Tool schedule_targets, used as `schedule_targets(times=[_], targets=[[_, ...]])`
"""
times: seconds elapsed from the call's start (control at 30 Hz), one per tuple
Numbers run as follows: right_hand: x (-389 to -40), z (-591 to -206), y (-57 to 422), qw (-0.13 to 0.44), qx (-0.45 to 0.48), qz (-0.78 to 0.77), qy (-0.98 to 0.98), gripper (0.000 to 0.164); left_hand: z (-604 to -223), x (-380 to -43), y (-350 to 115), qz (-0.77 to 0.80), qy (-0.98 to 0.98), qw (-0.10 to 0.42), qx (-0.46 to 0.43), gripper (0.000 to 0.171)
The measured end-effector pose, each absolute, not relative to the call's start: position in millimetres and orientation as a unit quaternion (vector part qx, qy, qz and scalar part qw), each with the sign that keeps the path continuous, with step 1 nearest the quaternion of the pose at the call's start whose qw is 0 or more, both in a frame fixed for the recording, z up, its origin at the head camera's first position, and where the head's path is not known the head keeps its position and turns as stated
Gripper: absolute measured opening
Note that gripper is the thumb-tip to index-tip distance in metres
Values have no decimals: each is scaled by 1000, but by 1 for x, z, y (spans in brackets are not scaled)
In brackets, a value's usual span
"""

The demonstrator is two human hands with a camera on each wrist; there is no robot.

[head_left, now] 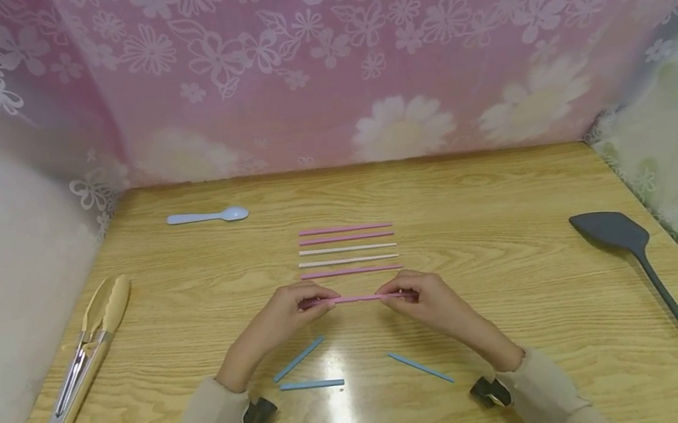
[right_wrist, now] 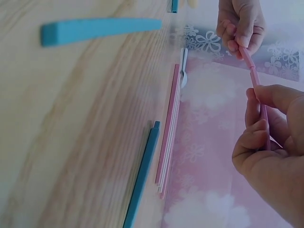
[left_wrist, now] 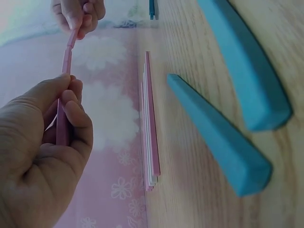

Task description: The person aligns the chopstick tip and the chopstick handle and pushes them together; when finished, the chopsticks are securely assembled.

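Note:
My left hand [head_left: 289, 313] and right hand [head_left: 431, 301] pinch a pink chopstick [head_left: 358, 299] between thumbs and fingers, one hand at each half. It is level above the table. A joint shows midway along the chopstick [left_wrist: 67, 59] in the left wrist view; whether it is fully closed I cannot tell. Beyond the hands lie pink chopsticks [head_left: 351, 271] and two white chopsticks [head_left: 349, 260] in a parallel row. Nearer me are two blue chopstick pieces [head_left: 312, 384] by the left forearm and one blue chopstick piece [head_left: 420, 368] by the right. A narrow tip shows on one blue piece [right_wrist: 142, 175].
Yellow-and-metal tongs [head_left: 85, 366] lie at the table's left. A pale blue spoon [head_left: 208, 217] is at the back left. On the right lies a grey spatula [head_left: 652, 271] with a mint handle. Flowered cloth [head_left: 359, 88] hangs along the wooden table's [head_left: 479, 203] back edge.

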State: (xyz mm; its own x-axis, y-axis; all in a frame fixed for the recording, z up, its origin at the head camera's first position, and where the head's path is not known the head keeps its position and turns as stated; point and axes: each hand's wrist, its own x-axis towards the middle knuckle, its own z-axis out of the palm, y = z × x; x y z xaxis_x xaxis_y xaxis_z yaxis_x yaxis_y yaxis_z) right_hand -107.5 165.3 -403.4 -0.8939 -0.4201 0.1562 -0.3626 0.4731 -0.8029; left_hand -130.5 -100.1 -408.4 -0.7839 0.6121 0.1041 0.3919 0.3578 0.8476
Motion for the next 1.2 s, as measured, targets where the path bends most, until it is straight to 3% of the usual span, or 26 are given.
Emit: schedule_targets(times=[0.8,1.2], targets=[[-106,-392,163,-76,-328,-418,844,8,-405,-122,-93,470,807,8,358,15],[-124,-392,176,9,-300,-425,854,27,-402,-142,-99,437,837,61,323,24]])
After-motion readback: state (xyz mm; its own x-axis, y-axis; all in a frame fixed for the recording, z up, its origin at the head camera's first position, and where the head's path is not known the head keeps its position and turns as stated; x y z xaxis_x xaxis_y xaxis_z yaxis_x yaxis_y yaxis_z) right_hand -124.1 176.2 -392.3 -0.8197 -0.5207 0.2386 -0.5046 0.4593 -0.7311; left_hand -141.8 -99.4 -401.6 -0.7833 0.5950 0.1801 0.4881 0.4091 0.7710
